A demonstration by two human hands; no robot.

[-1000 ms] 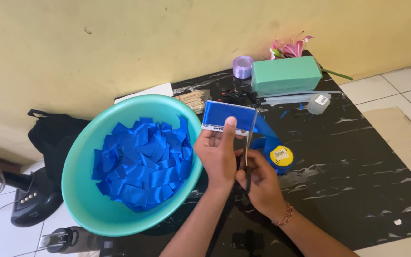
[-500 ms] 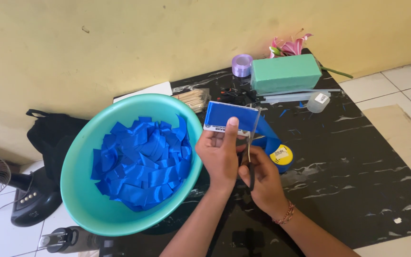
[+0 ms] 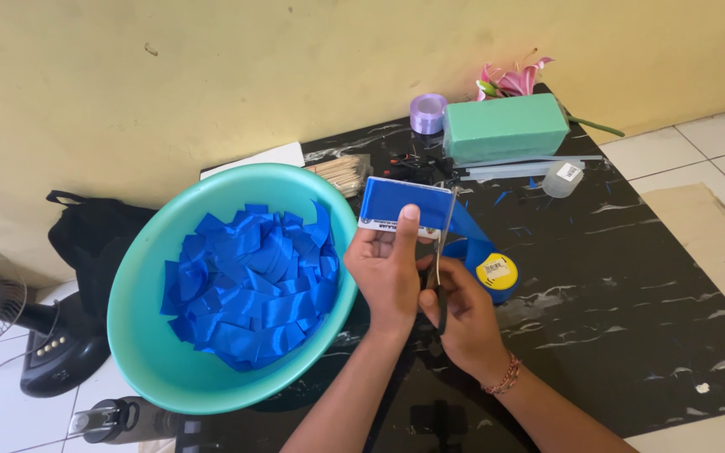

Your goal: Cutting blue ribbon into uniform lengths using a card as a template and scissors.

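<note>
The right hand (image 3: 463,315) is closed around the handles of a pair of scissors (image 3: 438,267), whose blades point up and away from it along the right edge of a blue ribbon strip (image 3: 404,204). Just to its left, touching it, the left hand (image 3: 389,268) pinches a small white card (image 3: 403,225) wrapped with that ribbon, thumb pressed on the front face, fingers curled behind. The ribbon trails from the card's right side down to a blue ribbon roll (image 3: 488,270) with a yellow centre, lying just right of the scissors on the dark marbled table (image 3: 631,277).

Left of the left hand, close by, stands a teal basin (image 3: 153,344) filled with cut blue ribbon pieces (image 3: 249,285). Beyond the hands lies a bundle of thin wooden sticks (image 3: 341,172). Farther off and to the right are a green foam block (image 3: 505,126), a small clear tape roll (image 3: 562,178), a lilac ribbon roll (image 3: 428,111) and a pink flower (image 3: 513,81) by the wall.
</note>
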